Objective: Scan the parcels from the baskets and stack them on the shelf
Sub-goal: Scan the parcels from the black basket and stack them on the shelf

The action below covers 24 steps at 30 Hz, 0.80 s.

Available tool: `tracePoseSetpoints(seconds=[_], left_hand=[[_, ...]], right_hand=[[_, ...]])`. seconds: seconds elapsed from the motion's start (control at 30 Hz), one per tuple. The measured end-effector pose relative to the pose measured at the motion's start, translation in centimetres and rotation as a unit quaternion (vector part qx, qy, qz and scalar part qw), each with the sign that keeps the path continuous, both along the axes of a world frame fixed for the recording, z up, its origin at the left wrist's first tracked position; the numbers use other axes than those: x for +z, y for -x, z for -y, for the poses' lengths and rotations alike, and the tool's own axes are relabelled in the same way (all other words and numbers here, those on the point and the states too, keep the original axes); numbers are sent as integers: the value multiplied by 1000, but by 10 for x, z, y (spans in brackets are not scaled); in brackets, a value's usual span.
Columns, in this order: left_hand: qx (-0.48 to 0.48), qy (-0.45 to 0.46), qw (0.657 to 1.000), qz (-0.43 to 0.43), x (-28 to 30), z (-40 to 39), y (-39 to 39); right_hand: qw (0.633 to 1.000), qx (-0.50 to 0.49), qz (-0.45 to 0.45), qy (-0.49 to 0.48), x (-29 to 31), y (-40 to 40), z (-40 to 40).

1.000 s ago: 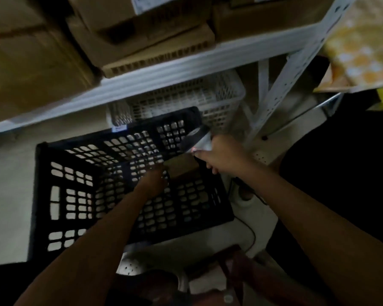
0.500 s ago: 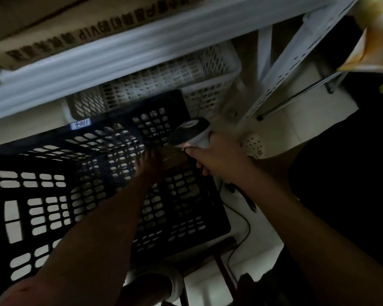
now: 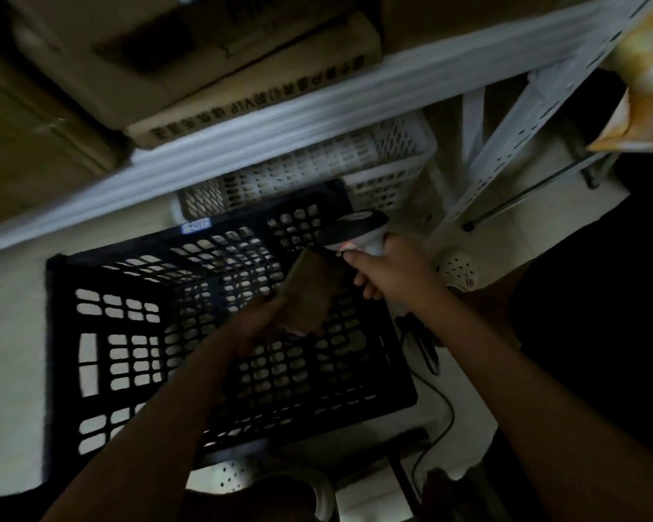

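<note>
My left hand [image 3: 259,318] holds a small brown parcel [image 3: 311,292] tilted up above the inside of the black basket [image 3: 102,371]. My right hand [image 3: 387,273] grips the handle of a white and black barcode scanner [image 3: 357,229], whose head sits right beside the parcel's upper edge. Behind the black basket stands a white basket [image 3: 389,160] under the white shelf [image 3: 317,107]. Several brown cardboard boxes [image 3: 189,62] lie stacked on that shelf. The scene is dim.
The shelf's perforated white upright [image 3: 521,126] rises at the right. A scanner cable [image 3: 442,412] trails over the pale floor. A white perforated shoe [image 3: 458,273] lies right of my right hand, another [image 3: 234,478] below the basket. Yellow patterned cloth [image 3: 649,88] hangs at the upper right.
My left hand has lifted the brown parcel up out of the basket's bottom toward the scanner. The view has shifted, showing the shelf boxes again.
</note>
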<state>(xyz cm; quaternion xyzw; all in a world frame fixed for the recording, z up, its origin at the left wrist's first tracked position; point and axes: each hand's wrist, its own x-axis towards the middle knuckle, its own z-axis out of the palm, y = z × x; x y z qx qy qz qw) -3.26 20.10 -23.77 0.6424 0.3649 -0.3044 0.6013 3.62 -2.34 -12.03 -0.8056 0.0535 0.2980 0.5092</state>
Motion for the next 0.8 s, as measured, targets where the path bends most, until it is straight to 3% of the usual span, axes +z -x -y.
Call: tracePoseSetpoints(seconds=[0.07,0.2,0.4,0.5,0.6,0.73,0.8], left_hand=[[85,93,992,13,41,-14,15],[103,156,980,73,106,-30,46],[112,228,958,129,154,-11,88],[123,207,955,174,165,9,98],[117,153,953,235,178,26,100],[11,66,961,268,203,42,97],[2,43,956,289,212,42,96]], right_hand=[[999,-41,5,-26,4,3,-2],[993,-96,48,-51,15,16,-4],[984,-106,110,-89,50,55,-17],[977,-124,126,-120,69,67,-20],[975,-119,165,-93,83,70,-20],[968,-104,215,-71,98,79,-22],[966,-94,223,-93,103,79,-24]])
